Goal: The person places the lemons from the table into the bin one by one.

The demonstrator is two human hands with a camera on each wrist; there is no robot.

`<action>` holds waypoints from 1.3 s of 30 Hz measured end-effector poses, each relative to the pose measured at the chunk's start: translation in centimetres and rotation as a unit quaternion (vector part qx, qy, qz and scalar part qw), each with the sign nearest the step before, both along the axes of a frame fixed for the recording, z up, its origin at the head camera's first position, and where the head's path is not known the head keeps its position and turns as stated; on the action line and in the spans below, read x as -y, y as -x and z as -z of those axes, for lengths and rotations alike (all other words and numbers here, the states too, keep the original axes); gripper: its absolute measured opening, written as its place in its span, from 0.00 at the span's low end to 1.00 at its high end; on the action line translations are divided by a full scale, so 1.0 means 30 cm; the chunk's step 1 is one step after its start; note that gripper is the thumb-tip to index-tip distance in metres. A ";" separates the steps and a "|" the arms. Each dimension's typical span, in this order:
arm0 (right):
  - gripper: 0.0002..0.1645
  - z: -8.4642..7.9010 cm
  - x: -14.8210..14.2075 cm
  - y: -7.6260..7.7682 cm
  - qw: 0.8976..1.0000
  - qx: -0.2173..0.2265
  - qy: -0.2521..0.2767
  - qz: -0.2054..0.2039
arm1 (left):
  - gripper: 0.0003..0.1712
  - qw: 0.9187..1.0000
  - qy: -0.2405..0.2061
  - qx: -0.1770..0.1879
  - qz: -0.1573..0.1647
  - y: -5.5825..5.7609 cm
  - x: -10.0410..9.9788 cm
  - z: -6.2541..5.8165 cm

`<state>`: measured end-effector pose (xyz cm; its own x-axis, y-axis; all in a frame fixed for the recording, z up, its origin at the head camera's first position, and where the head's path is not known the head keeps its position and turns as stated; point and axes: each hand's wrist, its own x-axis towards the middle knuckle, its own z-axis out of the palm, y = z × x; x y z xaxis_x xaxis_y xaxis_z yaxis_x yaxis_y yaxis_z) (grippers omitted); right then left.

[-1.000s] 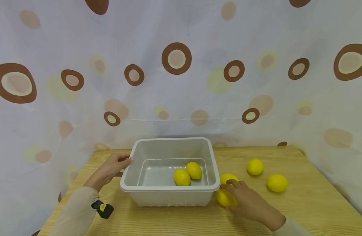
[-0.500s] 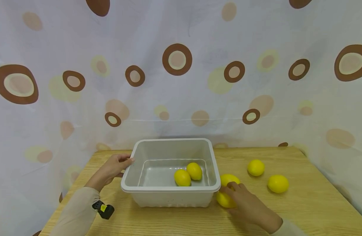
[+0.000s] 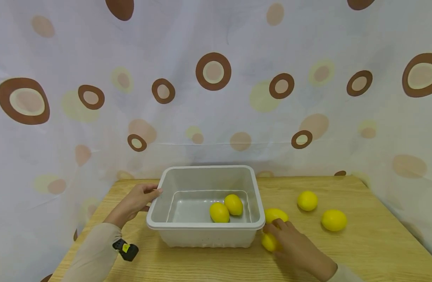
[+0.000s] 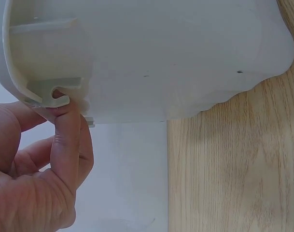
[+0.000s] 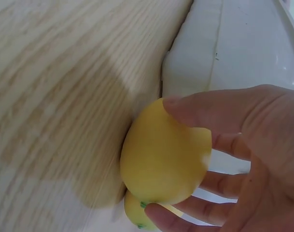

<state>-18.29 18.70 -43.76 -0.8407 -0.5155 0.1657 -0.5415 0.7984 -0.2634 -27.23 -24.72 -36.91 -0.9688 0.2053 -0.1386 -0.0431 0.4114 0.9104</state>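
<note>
My left hand (image 3: 135,201) grips the left rim of a pale grey plastic tub (image 3: 205,226). Up close in the left wrist view, the fingers (image 4: 67,150) curl under the lip. Two yellow lemons, a front one (image 3: 219,212) and a rear one (image 3: 234,205), lie on the tub's floor toward its right. Beside the tub's right wall, my right hand (image 3: 297,246) holds a lemon (image 5: 163,154), thumb on one side and fingers curled round the other. Just behind it another lemon (image 3: 276,215) lies on the table, partly covered by the fingers.
Two more lemons, one farther back (image 3: 307,201) and one at the right (image 3: 333,220), rest apart on the wooden table (image 3: 202,264). A patterned curtain (image 3: 216,117) hangs behind the table's back edge. A small black device (image 3: 126,250) is strapped to the left wrist.
The right hand's fingers have closed around the nearer lemon, which has shifted slightly toward me. The left hand keeps its place on the rim. The head view has drifted a little.
</note>
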 end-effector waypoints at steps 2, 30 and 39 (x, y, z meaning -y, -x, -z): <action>0.32 0.006 -0.002 -0.003 1.000 -0.005 -0.003 -0.008 | 0.30 1.000 -0.001 0.000 0.001 0.000 0.000 0.000; 0.33 0.016 -0.015 -0.001 1.000 0.025 -0.005 -0.006 | 0.29 1.000 0.007 0.001 -0.009 0.005 0.004 0.003; 0.32 -0.030 -0.020 -0.019 0.998 0.053 -0.038 0.023 | 0.30 1.000 0.007 0.002 -0.010 0.004 0.001 0.000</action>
